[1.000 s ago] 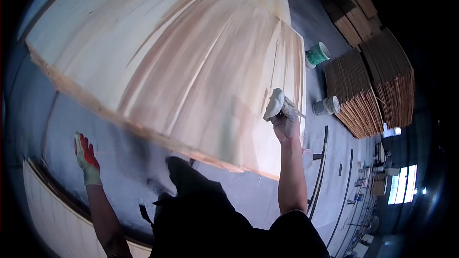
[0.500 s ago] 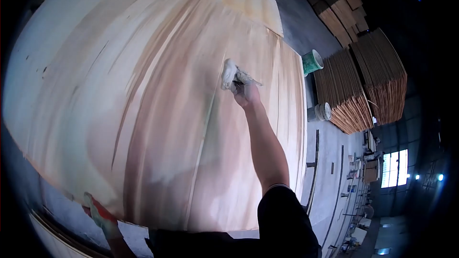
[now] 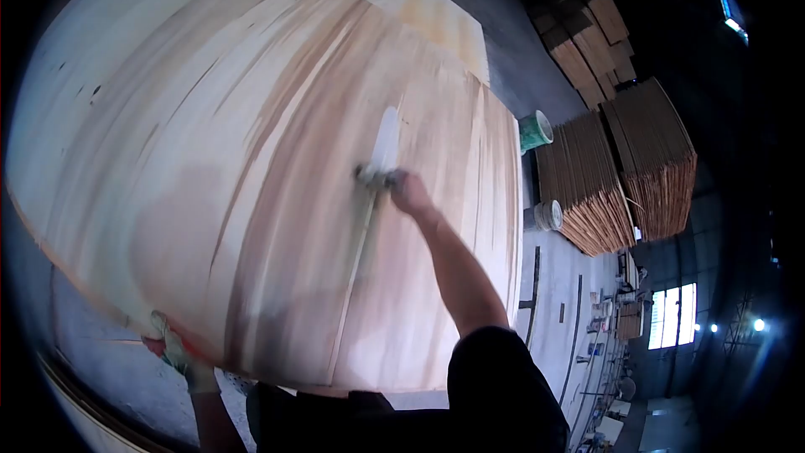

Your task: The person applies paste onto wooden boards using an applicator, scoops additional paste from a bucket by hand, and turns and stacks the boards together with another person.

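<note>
My right hand (image 3: 409, 191) is closed around a putty-smeared scraper that looks like a putty knife (image 3: 374, 175), blurred by motion. Its blade meets the wide wood-veneer sheet (image 3: 285, 319) near the middle, over a long straight seam. Just beyond the blade lies a fresh white streak of putty (image 3: 386, 132) along that seam. At the near left edge of the sheet, my left hand (image 3: 174, 348), in a pale glove with red on it, grips the rim. Some of its fingers are hidden by the sheet.
A second pale sheet (image 3: 436, 21) lies beyond the far edge. To the right stand a green bucket (image 3: 533, 130), a whitish bucket (image 3: 547, 216) and tall stacks of thin brown boards (image 3: 587, 176). More stacked boards (image 3: 587, 33) are farther back.
My right hand has moved left and toward me, drawing the scraper along the seam. A white putty streak now shows behind it. My left hand stays at the rim; the view has shifted slightly.
</note>
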A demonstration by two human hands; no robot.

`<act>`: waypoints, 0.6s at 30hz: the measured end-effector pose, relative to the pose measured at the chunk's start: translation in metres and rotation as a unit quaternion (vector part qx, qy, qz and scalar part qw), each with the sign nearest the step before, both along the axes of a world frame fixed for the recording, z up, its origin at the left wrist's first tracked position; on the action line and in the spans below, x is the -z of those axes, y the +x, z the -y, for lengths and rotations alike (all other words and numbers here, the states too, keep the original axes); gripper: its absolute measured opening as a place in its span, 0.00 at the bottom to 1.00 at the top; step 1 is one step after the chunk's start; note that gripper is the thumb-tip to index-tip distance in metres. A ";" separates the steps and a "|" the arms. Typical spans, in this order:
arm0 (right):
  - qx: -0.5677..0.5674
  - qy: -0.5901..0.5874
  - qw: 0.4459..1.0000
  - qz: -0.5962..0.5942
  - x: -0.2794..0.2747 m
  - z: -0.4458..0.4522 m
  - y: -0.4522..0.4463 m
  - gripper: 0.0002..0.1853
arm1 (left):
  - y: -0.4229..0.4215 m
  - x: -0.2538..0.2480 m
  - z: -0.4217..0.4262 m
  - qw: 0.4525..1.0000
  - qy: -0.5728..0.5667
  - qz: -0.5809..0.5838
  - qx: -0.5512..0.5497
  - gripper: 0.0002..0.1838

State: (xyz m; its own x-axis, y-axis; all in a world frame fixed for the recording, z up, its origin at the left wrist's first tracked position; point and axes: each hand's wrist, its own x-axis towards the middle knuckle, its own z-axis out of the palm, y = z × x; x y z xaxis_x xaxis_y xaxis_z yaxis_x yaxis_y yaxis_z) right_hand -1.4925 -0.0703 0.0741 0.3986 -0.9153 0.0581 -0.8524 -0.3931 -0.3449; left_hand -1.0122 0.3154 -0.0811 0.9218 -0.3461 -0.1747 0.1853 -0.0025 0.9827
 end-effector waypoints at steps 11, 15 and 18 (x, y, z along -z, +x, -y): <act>0.284 0.127 0.945 0.105 -0.037 -0.349 0.073 0.13 | 0.010 -0.032 -0.018 0.967 -0.109 -0.189 0.132 0.23; 0.329 -0.027 0.942 0.066 -0.003 -0.277 0.099 0.14 | 0.027 -0.062 -0.093 0.949 -0.079 -0.272 0.136 0.27; 0.302 -0.021 0.953 -0.003 -0.001 -0.274 0.113 0.14 | 0.045 -0.062 -0.152 0.946 -0.021 -0.280 0.164 0.30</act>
State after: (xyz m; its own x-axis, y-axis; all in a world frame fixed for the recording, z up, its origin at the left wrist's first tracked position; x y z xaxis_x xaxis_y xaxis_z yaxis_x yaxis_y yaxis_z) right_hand -1.3796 0.2042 0.0749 -0.2001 -0.9746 0.1001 -0.9293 0.1564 -0.3347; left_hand -0.9669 0.4675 -0.0193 0.5303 -0.6156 -0.5830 0.6730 -0.1127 0.7310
